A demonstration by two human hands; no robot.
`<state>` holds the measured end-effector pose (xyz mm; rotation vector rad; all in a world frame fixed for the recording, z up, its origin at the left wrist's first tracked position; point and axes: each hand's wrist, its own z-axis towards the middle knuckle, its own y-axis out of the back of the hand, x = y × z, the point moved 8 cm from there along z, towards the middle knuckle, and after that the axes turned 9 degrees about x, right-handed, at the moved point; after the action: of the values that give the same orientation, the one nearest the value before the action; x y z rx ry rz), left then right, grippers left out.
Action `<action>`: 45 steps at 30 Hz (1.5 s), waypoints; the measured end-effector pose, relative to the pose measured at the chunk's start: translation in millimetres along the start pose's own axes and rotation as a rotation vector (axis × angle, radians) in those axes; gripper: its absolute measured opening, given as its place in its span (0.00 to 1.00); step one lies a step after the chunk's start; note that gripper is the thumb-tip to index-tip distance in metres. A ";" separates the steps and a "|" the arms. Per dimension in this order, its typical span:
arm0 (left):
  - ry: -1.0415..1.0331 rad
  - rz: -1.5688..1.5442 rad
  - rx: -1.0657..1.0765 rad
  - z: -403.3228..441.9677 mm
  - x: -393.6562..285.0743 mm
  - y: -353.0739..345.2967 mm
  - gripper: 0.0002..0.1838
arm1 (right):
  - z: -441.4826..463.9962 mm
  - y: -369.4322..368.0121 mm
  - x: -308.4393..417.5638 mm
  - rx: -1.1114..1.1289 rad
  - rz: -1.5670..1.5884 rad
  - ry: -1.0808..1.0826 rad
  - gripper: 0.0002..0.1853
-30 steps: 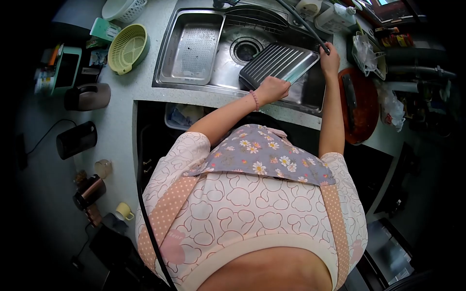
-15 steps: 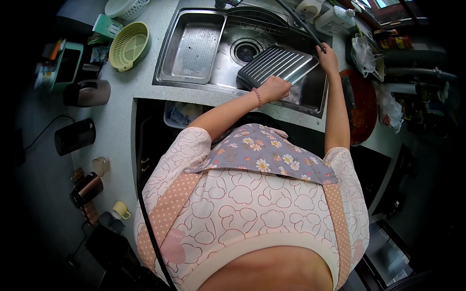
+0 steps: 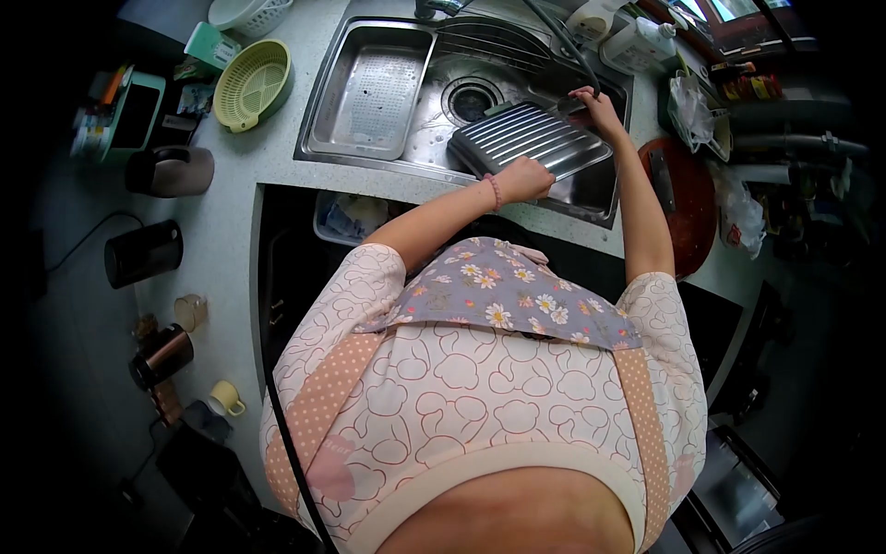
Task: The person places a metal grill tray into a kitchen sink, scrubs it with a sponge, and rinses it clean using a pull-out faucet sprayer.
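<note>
My left hand (image 3: 524,178) is closed on the near edge of a ribbed metal tray (image 3: 531,138), which lies tilted in the right part of the steel sink (image 3: 434,120). Above the tray's right side, my right hand (image 3: 598,108) is closed around the end of a dark hose (image 3: 565,42) that comes down from the top of the view. The round drain (image 3: 471,100) shows just beyond the tray. In the sink's left part sits a perforated metal pan (image 3: 369,90).
A yellow-green strainer (image 3: 255,85) and a white basket (image 3: 254,14) stand left of the sink. At its right are a reddish-brown round lid (image 3: 681,208) and white bottles (image 3: 639,44). A dark jug (image 3: 171,172) and a yellow mug (image 3: 224,398) stand on the left counter.
My right hand has moved a little left with the hose end, which now tips toward the tray. The tray lies slightly flatter, with my left hand still on its near edge.
</note>
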<state>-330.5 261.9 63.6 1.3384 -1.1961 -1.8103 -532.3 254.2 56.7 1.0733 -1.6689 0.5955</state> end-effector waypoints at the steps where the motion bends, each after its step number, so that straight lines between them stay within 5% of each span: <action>1: -0.011 -0.001 0.002 -0.9 -2.0 0.9 0.09 | -1.5 -13.3 -2.5 0.026 0.059 -0.016 0.12; 17: -0.038 0.005 0.115 3.9 -8.2 -14.5 0.09 | -36.5 -111.2 17.9 0.419 0.417 -0.041 0.15; 20: -0.037 -0.003 0.109 2.7 -8.6 -11.1 0.09 | -38.0 -114.6 21.6 0.374 0.430 -0.033 0.13; 27: -0.022 -0.023 0.098 2.5 -5.9 -10.2 0.09 | -5.7 -38.9 -11.0 -0.161 0.229 0.050 0.10; 40: -0.028 -0.035 0.077 1.3 -4.1 -6.1 0.09 | -44.1 -111.1 -7.1 0.264 0.333 -0.215 0.12; 45: -0.015 -0.054 0.078 1.9 -2.9 -6.2 0.09 | -30.0 -52.5 -12.6 -0.008 0.099 -0.107 0.11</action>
<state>-331.0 267.6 59.4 1.4152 -1.2612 -1.8317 -471.0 257.5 49.9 1.0368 -1.8245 0.6037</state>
